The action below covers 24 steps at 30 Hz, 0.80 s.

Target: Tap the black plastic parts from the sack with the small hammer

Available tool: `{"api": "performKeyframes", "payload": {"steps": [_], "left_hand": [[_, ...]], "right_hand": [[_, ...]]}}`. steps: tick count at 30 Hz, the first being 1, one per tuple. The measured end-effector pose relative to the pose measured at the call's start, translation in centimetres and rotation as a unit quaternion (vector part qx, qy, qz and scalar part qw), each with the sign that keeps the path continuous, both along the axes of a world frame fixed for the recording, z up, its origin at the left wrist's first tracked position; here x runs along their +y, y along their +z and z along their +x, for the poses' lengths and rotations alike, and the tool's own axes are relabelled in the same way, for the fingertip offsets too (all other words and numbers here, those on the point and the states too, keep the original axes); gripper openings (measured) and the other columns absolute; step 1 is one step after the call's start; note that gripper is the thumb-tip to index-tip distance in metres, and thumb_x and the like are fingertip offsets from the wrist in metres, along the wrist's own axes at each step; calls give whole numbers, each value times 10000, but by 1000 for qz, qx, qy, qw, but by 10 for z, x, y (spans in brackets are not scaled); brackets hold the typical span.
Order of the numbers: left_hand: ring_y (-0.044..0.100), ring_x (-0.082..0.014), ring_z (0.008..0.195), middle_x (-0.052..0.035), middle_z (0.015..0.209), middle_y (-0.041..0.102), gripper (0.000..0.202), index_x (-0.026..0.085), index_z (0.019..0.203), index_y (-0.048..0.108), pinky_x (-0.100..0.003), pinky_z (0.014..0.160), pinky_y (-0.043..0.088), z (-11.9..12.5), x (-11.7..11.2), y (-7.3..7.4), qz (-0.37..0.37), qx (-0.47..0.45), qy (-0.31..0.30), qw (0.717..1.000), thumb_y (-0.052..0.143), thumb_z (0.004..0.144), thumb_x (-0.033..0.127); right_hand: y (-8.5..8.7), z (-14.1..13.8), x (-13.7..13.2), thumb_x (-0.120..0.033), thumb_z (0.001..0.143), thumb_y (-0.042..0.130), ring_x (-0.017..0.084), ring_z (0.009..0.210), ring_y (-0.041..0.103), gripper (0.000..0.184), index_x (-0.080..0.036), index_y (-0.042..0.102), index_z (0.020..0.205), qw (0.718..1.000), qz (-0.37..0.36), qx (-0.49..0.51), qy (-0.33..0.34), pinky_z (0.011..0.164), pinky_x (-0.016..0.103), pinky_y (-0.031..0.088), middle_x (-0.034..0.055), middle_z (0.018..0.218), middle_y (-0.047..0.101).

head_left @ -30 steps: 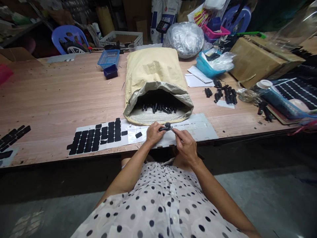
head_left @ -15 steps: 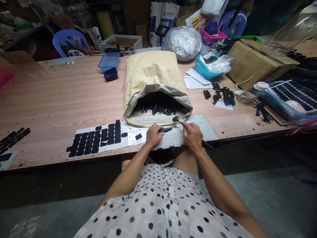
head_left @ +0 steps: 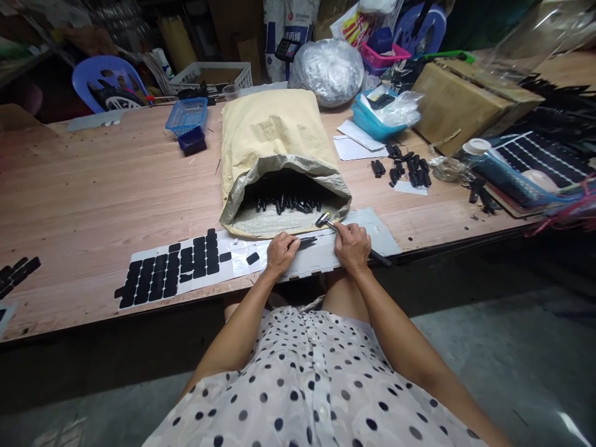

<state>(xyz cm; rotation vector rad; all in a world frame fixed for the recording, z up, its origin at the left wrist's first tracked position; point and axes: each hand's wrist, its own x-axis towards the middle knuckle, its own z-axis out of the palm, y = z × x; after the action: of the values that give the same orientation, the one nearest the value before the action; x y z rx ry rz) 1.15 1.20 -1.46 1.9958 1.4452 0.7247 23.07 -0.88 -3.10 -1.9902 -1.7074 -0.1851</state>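
Note:
My left hand [head_left: 282,252] is closed with its fingertips on a slim, pointed black piece [head_left: 308,241], which is blurred and lies low over a light grey board [head_left: 321,259] at the table's front edge. My right hand [head_left: 352,247] grips a small hammer by its dark handle [head_left: 380,257]. The shiny hammer head [head_left: 322,219] is raised near the sack's lip, beyond the black piece and apart from it. Just past both hands lies a tan sack [head_left: 274,124], its mouth facing me, with several slim black pieces [head_left: 288,203] inside.
Left of the board, rows of black pads [head_left: 158,273] sit on a white sheet. Small black parts [head_left: 412,169] lie to the right, near a cardboard box [head_left: 465,102] and a turquoise basket [head_left: 377,124]. Blue baskets [head_left: 187,115] stand behind the sack's left side.
The whole view has shifted, so the table's contents appear farther left. The black piece now looks blurred. My hands keep their grips on it and the hammer, whose handle has tilted slightly.

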Motion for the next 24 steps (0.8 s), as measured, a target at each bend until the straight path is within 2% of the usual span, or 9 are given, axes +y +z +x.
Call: {"api": "performKeyframes", "payload": {"steps": [6, 9, 13, 15, 17, 19, 21, 23, 24], "left_hand": [[606, -183, 867, -27, 834, 634, 330, 217, 753, 655, -311, 831, 483, 1, 4, 4, 3, 15, 5, 1000, 472, 1013, 306], [613, -186, 884, -38, 871, 650, 318, 215, 809, 660, -313, 842, 492, -2, -5, 12, 22, 0, -11, 1000, 447, 1021, 318], [653, -194, 897, -66, 947, 700, 298, 220, 1037, 696, -316, 850, 522, -10, -49, 16, 39, -42, -131, 990, 440, 1020, 373], [679, -191, 872, -68, 943, 728, 318, 229, 1084, 702, -307, 844, 534, -14, -76, 8, 10, -38, -203, 978, 444, 1017, 401], [703, -193, 868, -62, 944, 752, 328, 239, 1091, 707, -304, 847, 541, -16, -97, -7, -43, -4, -229, 972, 438, 1015, 410], [723, -208, 909, -61, 980, 771, 324, 247, 1112, 704, -316, 861, 548, -18, -106, -26, -116, 45, -192, 974, 433, 1015, 394], [733, -231, 971, -65, 1039, 779, 304, 259, 1154, 696, -337, 869, 556, -18, -106, -44, -187, 96, -111, 971, 447, 1009, 355], [734, -245, 1006, -63, 1078, 780, 275, 277, 1174, 694, -343, 860, 562, -18, -100, -54, -236, 135, -50, 961, 500, 982, 314], [735, -246, 1007, -60, 1081, 779, 264, 283, 1167, 699, -338, 851, 562, -17, -98, -56, -250, 147, -41, 956, 533, 962, 294]], "right_hand": [[0, -1, 1, -189, 915, 524, 235, 881, 439, 340, -254, 727, 1179, 1000, -18, -1, 2, 714, 332, 273, 93, 962, 589], [-1, -1, 2, -188, 910, 521, 235, 877, 435, 333, -252, 732, 1159, 1000, -8, 8, -1, 710, 334, 267, 92, 954, 589], [-4, -2, 3, -187, 905, 512, 234, 868, 434, 326, -248, 738, 1132, 1000, 17, 14, -2, 702, 338, 260, 89, 921, 589], [-5, -1, 2, -191, 907, 513, 236, 868, 434, 324, -245, 739, 1133, 1000, 17, 15, -1, 701, 339, 258, 93, 925, 591], [-5, -1, 2, -192, 913, 511, 238, 873, 436, 326, -242, 738, 1143, 1000, 11, 16, 2, 703, 339, 257, 97, 934, 594], [-4, 0, 2, -191, 915, 513, 238, 877, 442, 329, -241, 737, 1151, 1000, 5, 16, 3, 704, 337, 256, 96, 937, 595], [-4, 0, 2, -186, 914, 515, 237, 878, 446, 330, -241, 738, 1150, 1000, 5, 15, 0, 704, 336, 257, 94, 935, 596], [-3, -1, 3, -180, 912, 514, 237, 875, 447, 328, -242, 741, 1142, 1000, 7, 14, -2, 701, 337, 257, 93, 933, 600], [-3, -1, 3, -178, 912, 514, 237, 873, 447, 328, -243, 741, 1140, 1000, 8, 14, -2, 699, 337, 257, 94, 932, 601]]}}
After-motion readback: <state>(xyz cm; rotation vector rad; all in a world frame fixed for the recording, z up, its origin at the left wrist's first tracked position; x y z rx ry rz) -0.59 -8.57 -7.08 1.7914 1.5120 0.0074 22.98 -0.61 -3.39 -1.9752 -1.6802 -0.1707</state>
